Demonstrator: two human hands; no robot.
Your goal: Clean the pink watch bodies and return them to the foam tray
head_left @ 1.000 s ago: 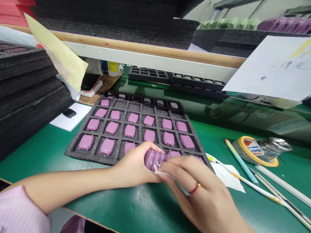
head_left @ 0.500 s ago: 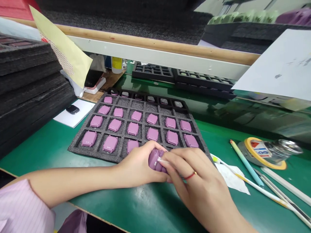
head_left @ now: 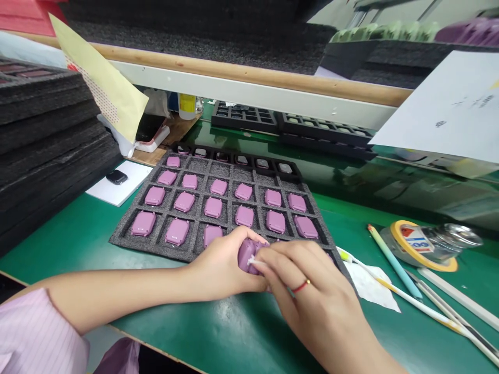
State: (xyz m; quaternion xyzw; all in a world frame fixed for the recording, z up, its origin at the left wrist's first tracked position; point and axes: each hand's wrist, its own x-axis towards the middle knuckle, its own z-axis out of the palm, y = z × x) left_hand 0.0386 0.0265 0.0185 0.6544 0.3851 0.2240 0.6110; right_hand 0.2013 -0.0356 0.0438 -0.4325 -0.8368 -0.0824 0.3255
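My left hand [head_left: 220, 267] is closed round a purple plastic case [head_left: 246, 253], holding it just above the green table at the near edge of a dark foam tray [head_left: 125, 234]. My right hand [head_left: 312, 296], with a red ring on one finger, pinches a small white swab or cloth [head_left: 255, 261] against the side of that case. The tray's pockets hold several more purple cases [head_left: 212, 206] lying flat in rows. Part of the tray's near right corner is hidden behind my hands.
A tall stack of dark foam sheets [head_left: 42, 140] stands at the left. A white paper with a small black device [head_left: 116, 177] lies beside the tray. Right of my hands lie white tissue [head_left: 370, 285], pencils and sticks [head_left: 393, 262] and a tape roll [head_left: 423, 244]. More black trays [head_left: 288, 124] sit at the back.
My hands and the purple case sit a little further from me and higher in view. The white swab has slid along the case's side. The tray has not moved.
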